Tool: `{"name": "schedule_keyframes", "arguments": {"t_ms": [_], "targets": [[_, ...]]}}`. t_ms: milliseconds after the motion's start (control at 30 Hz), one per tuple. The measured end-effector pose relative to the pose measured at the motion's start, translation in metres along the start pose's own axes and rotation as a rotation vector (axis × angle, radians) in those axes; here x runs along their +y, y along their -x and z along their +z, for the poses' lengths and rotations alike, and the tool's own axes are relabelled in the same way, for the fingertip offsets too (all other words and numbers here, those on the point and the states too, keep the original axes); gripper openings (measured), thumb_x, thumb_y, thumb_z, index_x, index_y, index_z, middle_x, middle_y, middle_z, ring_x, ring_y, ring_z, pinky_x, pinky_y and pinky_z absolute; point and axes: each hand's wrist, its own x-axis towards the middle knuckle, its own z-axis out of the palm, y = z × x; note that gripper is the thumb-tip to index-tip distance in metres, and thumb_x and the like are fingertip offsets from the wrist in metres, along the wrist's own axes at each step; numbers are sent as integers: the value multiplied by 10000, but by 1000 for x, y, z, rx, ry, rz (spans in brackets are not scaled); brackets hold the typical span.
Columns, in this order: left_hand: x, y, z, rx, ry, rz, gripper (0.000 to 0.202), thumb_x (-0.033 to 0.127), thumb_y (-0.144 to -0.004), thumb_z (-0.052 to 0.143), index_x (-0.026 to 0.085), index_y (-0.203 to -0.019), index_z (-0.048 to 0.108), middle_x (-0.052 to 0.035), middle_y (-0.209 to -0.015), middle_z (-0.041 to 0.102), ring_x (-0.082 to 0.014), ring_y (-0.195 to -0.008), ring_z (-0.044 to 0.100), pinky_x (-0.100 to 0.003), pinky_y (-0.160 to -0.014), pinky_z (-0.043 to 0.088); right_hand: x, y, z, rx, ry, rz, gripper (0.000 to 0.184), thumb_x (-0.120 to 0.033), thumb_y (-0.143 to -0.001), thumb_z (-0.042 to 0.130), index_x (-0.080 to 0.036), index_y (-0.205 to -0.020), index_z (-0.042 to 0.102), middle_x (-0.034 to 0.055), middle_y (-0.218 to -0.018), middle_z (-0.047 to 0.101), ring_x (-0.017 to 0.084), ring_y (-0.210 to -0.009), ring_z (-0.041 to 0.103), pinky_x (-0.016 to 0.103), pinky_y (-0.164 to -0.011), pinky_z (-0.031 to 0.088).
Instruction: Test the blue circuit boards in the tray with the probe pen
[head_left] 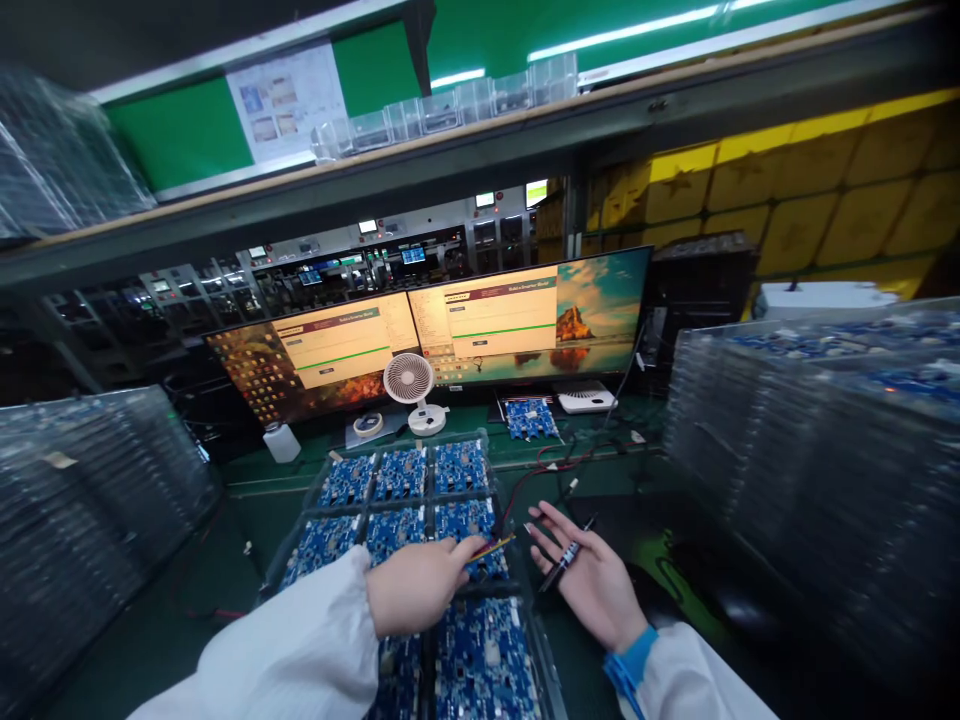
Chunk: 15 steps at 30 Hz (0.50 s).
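My left hand (416,585) reaches over a clear tray (319,478) of several blue circuit boards (401,475), its fingers pinched on a thin yellow and red wire (496,546) above one board. My right hand (589,580) lies palm up to the right of the tray with fingers spread, and a black pen-like tool (566,557) rests across its fingers. Both arms wear white sleeves; the right has a blue wrist cuff (634,662).
Two monitors (480,325) stand behind the tray with a small white fan (410,385) in front. Tall stacks of clear trays rise at left (90,500) and right (810,450). Red cables (559,462) and another board (531,418) lie on the green mat. A shelf (480,150) hangs overhead.
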Motion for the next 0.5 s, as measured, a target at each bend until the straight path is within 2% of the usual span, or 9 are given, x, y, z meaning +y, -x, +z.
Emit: {"name": "schedule_keyframes", "arguments": {"t_ms": [100,167,267,333,400,500], "targets": [[1,-2,-1,-91,-112,4,367,280,-885,377,262,-1242,460,-78,-1056,676,-254,-866,650,-318,-722,448,-2,-1,-2,19,-12,-16,366,-324,-704,650,-189,-1042,690,64,-1186,618,194,-1017,581,278,-804,510],[1,-4,-5,-96,-136,-42,292,269,-874,379,236,-1133,511,-79,-982,684,-252,-852,637,-323,-730,438,-3,-1,-1,30,-17,-28,362,-323,-697,651,-180,-1027,697,66,-1182,621,192,-1002,585,276,-820,513],[1,-8,-13,-97,-121,-64,189,276,-860,405,221,-934,569,-41,-848,680,-229,-811,614,-387,-875,396,-2,-2,0,48,-24,-40,379,-310,-673,656,-161,-1019,703,76,-1205,610,205,-1004,586,284,-836,519],[-2,-9,-15,-88,-67,-81,161,302,-838,460,221,-902,583,-5,-756,646,-211,-787,589,-413,-930,354,-1,-3,1,54,-31,-47,395,-305,-670,648,-152,-1030,701,81,-1237,592,213,-1021,580,287,-852,518],[-8,-11,-13,-94,72,-101,191,348,-790,544,218,-925,583,20,-707,584,-191,-756,552,-354,-850,393,-1,-4,1,58,-40,-53,407,-301,-671,642,-144,-1041,698,84,-1260,577,216,-1037,574,286,-870,515],[-21,-17,-5,-89,390,-138,454,396,-723,642,190,-1105,508,46,-710,480,-146,-683,478,-263,-656,396,-2,-3,1,67,-52,-61,425,-293,-657,652,-125,-1045,696,98,-1271,568,224,-1039,572,282,-867,519]]}}
